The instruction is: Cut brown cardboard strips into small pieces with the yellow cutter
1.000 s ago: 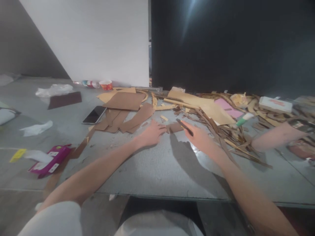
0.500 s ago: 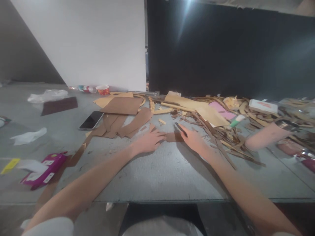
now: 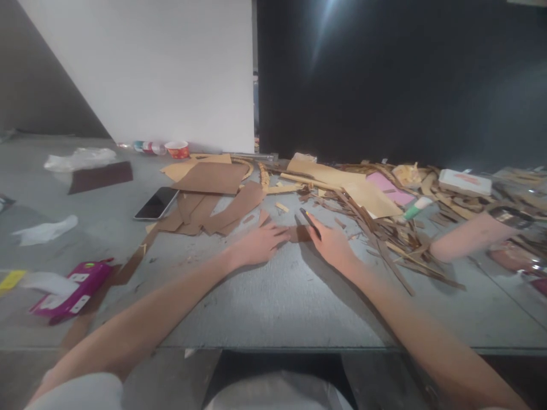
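My left hand [image 3: 261, 244] lies flat on the table, its fingers stretched to the right onto the left end of a small brown strip [image 3: 299, 234] that looks like leather or card. Closed around a slim dark utility knife [image 3: 309, 221] is my right hand [image 3: 332, 245], at the strip's right end. The knife points up and to the left, and its lower part is hidden by my fingers. A small brown triangular scrap [image 3: 264, 217] lies just beyond my left fingertips.
Brown sheets [image 3: 211, 177] and a phone [image 3: 156, 203] lie to the left, with a purple tissue pack [image 3: 72, 290] nearer. Thin offcuts [image 3: 384, 242] pile up on the right beside a pink tumbler [image 3: 468, 236]. A red paper cup [image 3: 177, 150] stands at the back.
My right hand with the knife has shifted slightly left, and less of the brown strip shows between my hands. My left hand stays on the strip. The view has tilted slightly.
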Demonstrator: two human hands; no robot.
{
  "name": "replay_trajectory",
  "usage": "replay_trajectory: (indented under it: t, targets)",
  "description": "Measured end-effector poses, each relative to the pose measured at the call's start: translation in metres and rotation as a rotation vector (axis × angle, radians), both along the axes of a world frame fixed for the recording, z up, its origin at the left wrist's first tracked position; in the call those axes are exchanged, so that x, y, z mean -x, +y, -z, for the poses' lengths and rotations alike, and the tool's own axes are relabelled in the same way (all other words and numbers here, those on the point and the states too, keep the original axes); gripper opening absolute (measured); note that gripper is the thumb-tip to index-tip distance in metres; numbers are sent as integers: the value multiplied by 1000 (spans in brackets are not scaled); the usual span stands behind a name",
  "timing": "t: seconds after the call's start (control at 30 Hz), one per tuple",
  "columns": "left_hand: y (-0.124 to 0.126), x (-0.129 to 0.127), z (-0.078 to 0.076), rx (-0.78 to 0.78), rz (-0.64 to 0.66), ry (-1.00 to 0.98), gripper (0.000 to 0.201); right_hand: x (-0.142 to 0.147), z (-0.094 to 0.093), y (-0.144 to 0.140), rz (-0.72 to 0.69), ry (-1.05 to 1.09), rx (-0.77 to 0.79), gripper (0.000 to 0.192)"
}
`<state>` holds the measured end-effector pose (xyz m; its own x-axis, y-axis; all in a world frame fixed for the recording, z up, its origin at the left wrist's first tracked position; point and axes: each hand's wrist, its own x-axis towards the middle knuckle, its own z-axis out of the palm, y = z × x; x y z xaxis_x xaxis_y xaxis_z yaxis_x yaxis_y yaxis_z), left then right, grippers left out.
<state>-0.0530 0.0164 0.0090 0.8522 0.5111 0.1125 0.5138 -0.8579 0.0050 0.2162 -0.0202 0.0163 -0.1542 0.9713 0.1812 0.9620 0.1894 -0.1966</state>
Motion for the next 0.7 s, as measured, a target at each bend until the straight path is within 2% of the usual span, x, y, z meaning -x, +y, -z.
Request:
replay_trajectory:
  t: [0.17,0.33,0.7]
  targets:
    - [1,1,-1,5,2,-1,48,6,6,17,27,-71,-58,62]
    - [4,2,-3,34,-4,-28,50,1,10,34,-31,-120,60,60]
    - [14,12,-8,117,64,-102,51,-2,6,35,-54,-156,95,60]
